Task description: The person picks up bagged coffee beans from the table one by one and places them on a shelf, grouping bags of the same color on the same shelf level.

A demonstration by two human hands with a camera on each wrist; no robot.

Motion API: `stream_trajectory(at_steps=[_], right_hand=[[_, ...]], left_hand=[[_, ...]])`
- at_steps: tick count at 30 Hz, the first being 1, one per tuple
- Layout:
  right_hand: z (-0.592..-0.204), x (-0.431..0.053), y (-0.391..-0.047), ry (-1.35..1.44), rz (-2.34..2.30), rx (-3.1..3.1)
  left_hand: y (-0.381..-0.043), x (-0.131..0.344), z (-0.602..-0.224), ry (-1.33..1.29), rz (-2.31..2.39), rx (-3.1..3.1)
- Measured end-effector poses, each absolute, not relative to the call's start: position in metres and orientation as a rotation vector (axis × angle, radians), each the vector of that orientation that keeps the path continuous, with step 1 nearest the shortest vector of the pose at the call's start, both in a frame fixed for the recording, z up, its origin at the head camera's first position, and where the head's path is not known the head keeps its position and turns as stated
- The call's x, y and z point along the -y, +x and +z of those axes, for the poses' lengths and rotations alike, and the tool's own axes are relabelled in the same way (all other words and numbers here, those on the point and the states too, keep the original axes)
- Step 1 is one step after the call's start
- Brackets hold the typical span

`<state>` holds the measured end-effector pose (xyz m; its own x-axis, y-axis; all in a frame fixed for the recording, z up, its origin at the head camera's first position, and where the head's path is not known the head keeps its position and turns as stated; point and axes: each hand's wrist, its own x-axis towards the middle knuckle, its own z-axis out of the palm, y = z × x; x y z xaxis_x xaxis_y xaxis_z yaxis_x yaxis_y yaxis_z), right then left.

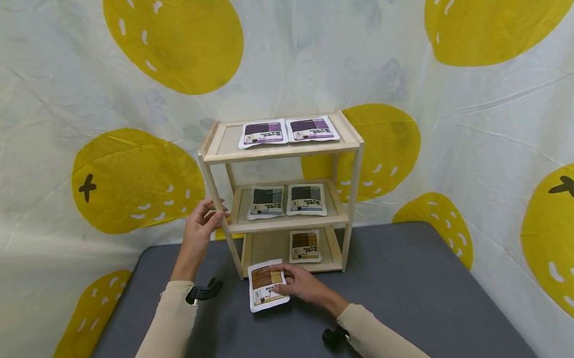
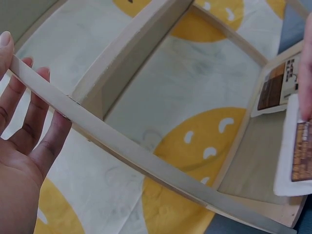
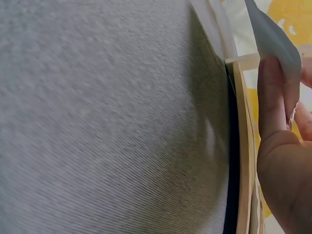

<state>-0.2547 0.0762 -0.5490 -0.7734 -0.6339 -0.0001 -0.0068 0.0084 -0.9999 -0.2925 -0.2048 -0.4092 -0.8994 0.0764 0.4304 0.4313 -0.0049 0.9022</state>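
A small wooden three-tier shelf (image 1: 275,225) stands on the grey table. My left hand (image 1: 200,231) holds its left front post (image 2: 122,131), the thumb on one side and the fingers behind. In front of the bottom tier, my right hand (image 1: 303,284) pinches a flat white pouch (image 1: 265,300) with a brown and orange label by its right edge. The right wrist view shows the pouch's plain back (image 3: 280,39) against the fingers. A similar brown-labelled pouch (image 1: 305,246) lies on the right of the bottom tier.
Two purple-labelled pouches (image 1: 311,129) lie side by side on the top tier. The middle tier bears two dark green-labelled pouches (image 1: 306,199). Behind the grey table (image 1: 417,301) hangs a white cloth (image 1: 281,51) printed with yellow fruit.
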Motion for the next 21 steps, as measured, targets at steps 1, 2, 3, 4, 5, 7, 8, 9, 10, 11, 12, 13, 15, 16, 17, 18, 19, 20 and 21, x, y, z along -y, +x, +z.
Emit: stream_trajectory(at_steps=[1, 2, 3, 4, 5, 7, 8, 9, 10, 11, 12, 13, 15, 16, 17, 18, 19, 20, 21], right_hand=[[-0.548, -0.077, -0.256, -0.651, -1.818, -1.832], [-0.548, -0.078, -0.257, -0.644, -1.819, -1.831], [-0.547, -0.078, -0.259, -0.635, -1.817, -1.836], [-0.547, -0.079, -0.260, -0.628, -1.817, -1.845], [-0.546, -0.079, -0.261, -0.624, -1.820, -1.851], [-0.545, -0.080, -0.264, -0.617, -1.827, -1.860], [-0.544, -0.080, -0.265, -0.613, -1.834, -1.862], [-0.544, -0.081, -0.267, -0.610, -1.843, -1.861], [-0.543, -0.081, -0.268, -0.608, -1.852, -1.862], [-0.543, -0.081, -0.270, -0.606, -1.861, -1.858], [-0.542, -0.081, -0.271, -0.607, -1.866, -1.859], [-0.542, -0.081, -0.273, -0.611, -1.867, -1.864], [-0.541, -0.082, -0.276, -0.629, -1.854, -1.882], [-0.541, -0.083, -0.277, -0.640, -1.843, -1.891], [-0.540, -0.083, -0.279, -0.649, -1.833, -1.898], [-0.540, -0.084, -0.280, -0.663, -1.820, -1.908], [-0.540, -0.084, -0.281, -0.672, -1.809, -1.917], [-0.539, -0.085, -0.283, -0.679, -1.802, -1.923], [-0.539, -0.085, -0.284, -0.687, -1.801, -1.925]], left_hand=[[-0.292, 0.205, -0.409, -0.533, -1.988, 2.016], [-0.292, 0.205, -0.409, -0.534, -1.986, 2.015], [-0.292, 0.205, -0.408, -0.536, -1.985, 2.013], [-0.292, 0.204, -0.408, -0.535, -1.982, 2.014], [-0.292, 0.204, -0.408, -0.537, -1.980, 2.013], [-0.291, 0.204, -0.408, -0.541, -1.981, 2.007], [-0.291, 0.204, -0.408, -0.544, -1.981, 2.004], [-0.291, 0.204, -0.408, -0.546, -1.980, 2.004], [-0.291, 0.204, -0.408, -0.549, -1.980, 2.004], [-0.291, 0.204, -0.408, -0.552, -1.983, 2.002], [-0.291, 0.204, -0.408, -0.553, -1.984, 2.002], [-0.291, 0.204, -0.408, -0.554, -1.985, 2.003], [-0.291, 0.204, -0.408, -0.551, -1.986, 2.004], [-0.291, 0.204, -0.408, -0.548, -1.986, 2.007], [-0.291, 0.204, -0.408, -0.541, -1.984, 2.011], [-0.291, 0.204, -0.408, -0.534, -1.981, 2.014], [-0.291, 0.204, -0.408, -0.527, -1.978, 2.018], [-0.291, 0.204, -0.408, -0.522, -1.973, 2.022], [-0.292, 0.204, -0.409, -0.517, -1.969, 2.025]])
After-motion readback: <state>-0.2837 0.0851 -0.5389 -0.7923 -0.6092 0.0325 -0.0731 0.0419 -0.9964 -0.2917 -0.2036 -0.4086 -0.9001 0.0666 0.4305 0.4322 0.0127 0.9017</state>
